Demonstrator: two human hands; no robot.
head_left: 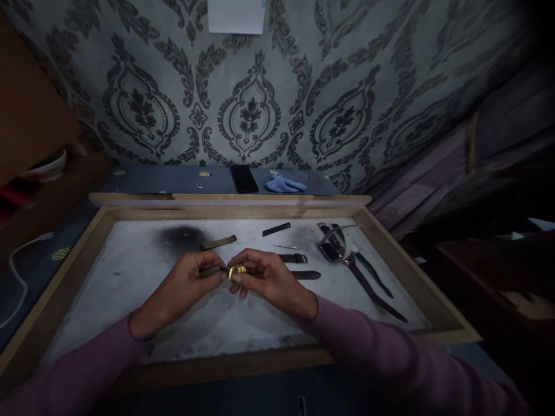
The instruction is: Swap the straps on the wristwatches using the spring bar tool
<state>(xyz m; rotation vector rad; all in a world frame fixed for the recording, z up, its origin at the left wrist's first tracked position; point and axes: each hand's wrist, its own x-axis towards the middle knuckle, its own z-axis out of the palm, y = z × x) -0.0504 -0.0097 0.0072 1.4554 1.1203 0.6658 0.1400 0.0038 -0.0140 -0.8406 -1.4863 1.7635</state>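
Observation:
Over the white board, my right hand [269,280] pinches a small gold watch case [236,271] between thumb and fingers. My left hand [184,289] is closed on a narrow olive-brown strip [210,271] that looks like a watch strap. Its dark end meets the left side of the case; whether the two are joined cannot be seen. Just beyond my hands lies a tan strap piece [219,242]. Two dark brown strap pieces, one with a buckle [301,258] and one with a pointed end [310,275], lie beside my right hand, partly covered by it.
A thin metal tool [285,247] and a black blade-like strip [276,229] lie behind my right hand. To the right are a dark-strapped watch [333,249] and eyeglasses [347,245]. A wooden frame [401,271] edges the board. Behind it sit a phone [244,179] and blue cloth [285,184].

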